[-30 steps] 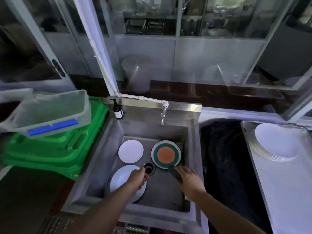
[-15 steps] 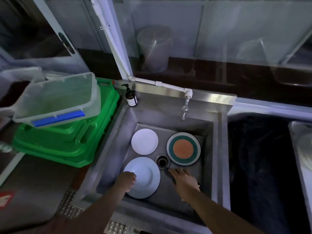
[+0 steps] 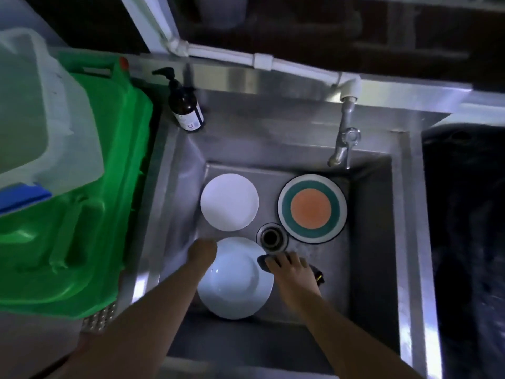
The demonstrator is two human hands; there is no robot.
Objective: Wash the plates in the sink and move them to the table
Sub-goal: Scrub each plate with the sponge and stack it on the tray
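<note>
Plates: three lie flat in the sink [image 3: 377, 242] round the drain [image 3: 271, 237]. My left hand [image 3: 202, 251] grips the near white plate [image 3: 235, 280] rim, right hand [image 3: 293, 272] curls on a dark sponge [image 3: 317, 273]. Risk, I judge: one-handed rim grip slips, plate knocks steel.

- The sink [image 3: 377, 242] is dull grey steel.
- The small plate [image 3: 229, 201] is plain white.
- The deep plate [image 3: 237, 285] is white with a pale blue cast.
- The patterned plate [image 3: 312, 208] has an orange centre, a teal ring and a white rim.
- The sponge [image 3: 317, 273] is dark with a yellow fleck.
- The soap bottle [image 3: 185, 105] is dark brown with a black pump and white label.
- The crates [image 3: 90, 203] are bright green.
- The tub [image 3: 41, 110] is translucent white with a blue strip.
</note>
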